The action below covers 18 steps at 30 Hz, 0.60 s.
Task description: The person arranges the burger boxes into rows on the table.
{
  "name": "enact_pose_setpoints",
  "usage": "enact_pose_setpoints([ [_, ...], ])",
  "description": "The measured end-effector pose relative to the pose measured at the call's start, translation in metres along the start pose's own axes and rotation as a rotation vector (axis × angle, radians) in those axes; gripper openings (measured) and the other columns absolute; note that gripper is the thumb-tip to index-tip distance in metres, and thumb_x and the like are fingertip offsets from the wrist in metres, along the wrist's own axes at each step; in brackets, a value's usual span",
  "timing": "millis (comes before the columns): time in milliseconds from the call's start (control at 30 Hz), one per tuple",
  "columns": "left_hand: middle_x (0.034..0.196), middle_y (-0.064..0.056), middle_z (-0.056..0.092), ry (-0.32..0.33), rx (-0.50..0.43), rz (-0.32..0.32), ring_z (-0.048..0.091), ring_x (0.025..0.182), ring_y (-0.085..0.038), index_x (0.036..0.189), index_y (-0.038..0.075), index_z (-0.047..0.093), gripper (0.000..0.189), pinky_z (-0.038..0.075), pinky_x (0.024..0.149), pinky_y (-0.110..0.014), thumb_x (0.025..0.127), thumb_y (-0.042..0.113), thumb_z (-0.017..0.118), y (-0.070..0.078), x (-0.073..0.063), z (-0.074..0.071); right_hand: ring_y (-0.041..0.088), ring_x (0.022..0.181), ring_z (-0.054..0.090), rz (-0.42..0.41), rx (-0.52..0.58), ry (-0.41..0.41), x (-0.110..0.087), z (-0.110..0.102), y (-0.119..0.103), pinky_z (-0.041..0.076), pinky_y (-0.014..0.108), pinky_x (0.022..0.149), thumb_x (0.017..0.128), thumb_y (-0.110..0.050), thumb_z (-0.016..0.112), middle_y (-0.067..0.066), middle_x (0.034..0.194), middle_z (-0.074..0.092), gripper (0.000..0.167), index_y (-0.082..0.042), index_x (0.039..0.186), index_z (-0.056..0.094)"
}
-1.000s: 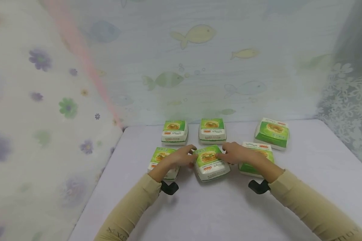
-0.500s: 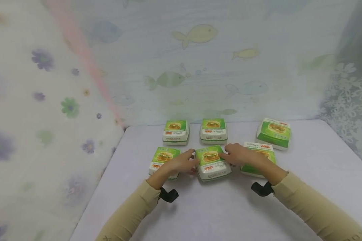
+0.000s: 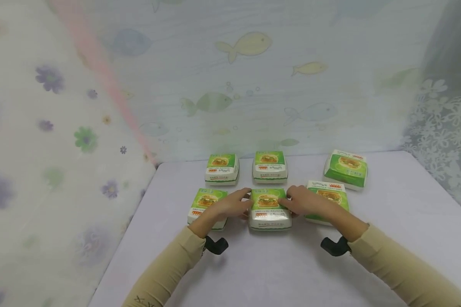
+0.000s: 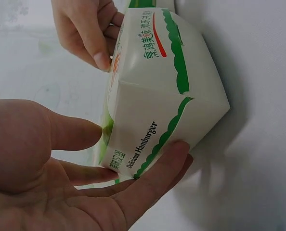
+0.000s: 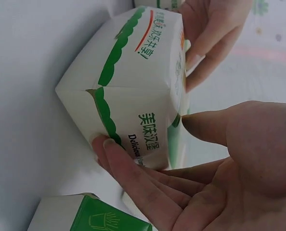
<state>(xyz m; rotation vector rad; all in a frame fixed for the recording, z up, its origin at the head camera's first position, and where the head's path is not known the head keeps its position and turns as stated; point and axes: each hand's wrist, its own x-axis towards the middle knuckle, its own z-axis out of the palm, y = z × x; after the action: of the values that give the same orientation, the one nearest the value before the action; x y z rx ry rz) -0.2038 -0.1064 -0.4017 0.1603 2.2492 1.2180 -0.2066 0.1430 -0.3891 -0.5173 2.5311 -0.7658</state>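
Observation:
A white and green hamburger box [image 3: 269, 215] lies in the front row in the head view, its edges roughly square to the table. My left hand [image 3: 233, 204] holds its left side, thumb on the lid edge and fingers along the wall. From the other side my right hand [image 3: 301, 200] grips it the same way. Both wrist views show this box [image 4: 148, 101] close up, lid closed, printed with a green scalloped band. The front-left hamburger box [image 3: 207, 198] is partly behind my left hand. My right forearm partly covers the front-right hamburger box [image 3: 332, 194].
Behind stand a back-left box [image 3: 221, 170], a back-middle box [image 3: 269, 168] and a back-right box [image 3: 345, 170], the last one turned at an angle. They rest on a white-covered table [image 3: 269, 273]. A fish-print curtain [image 3: 253, 98] hangs along the far edge.
The hamburger box between my hands has turned from a slight tilt to lie straight, in line with the back-middle box. Both hands have kept hold of it; the other boxes stay put.

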Motion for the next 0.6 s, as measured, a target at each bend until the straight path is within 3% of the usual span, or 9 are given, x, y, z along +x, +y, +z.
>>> enact_pose_setpoints([
  [433, 0.16, -0.017, 0.038, -0.024, 0.013, -0.001, 0.068, 0.11, -0.027, 0.161, 0.008, 0.029, 0.058, 0.059, 0.09, -0.037, 0.109, 0.022, 0.05, 0.0, -0.002, 0.001, 0.019, 0.068, 0.065, 0.018, -0.014, 0.004, -0.009, -0.001, -0.004, 0.047, 0.028, 0.059, 0.105, -0.028, 0.057, 0.01, 0.076, 0.07, 0.033, 0.002, 0.093, 0.064],
  [600, 0.162, -0.016, 0.036, -0.02, 0.068, 0.008, 0.067, 0.111, -0.026, 0.163, 0.01, 0.025, 0.061, 0.056, 0.095, -0.041, 0.11, 0.026, 0.049, 0.001, -0.005, 0.0, 0.019, 0.069, 0.063, 0.034, -0.037, -0.002, -0.012, -0.003, -0.005, 0.048, 0.03, 0.06, 0.105, -0.031, 0.056, 0.011, 0.08, 0.068, 0.034, 0.001, 0.094, 0.062],
])
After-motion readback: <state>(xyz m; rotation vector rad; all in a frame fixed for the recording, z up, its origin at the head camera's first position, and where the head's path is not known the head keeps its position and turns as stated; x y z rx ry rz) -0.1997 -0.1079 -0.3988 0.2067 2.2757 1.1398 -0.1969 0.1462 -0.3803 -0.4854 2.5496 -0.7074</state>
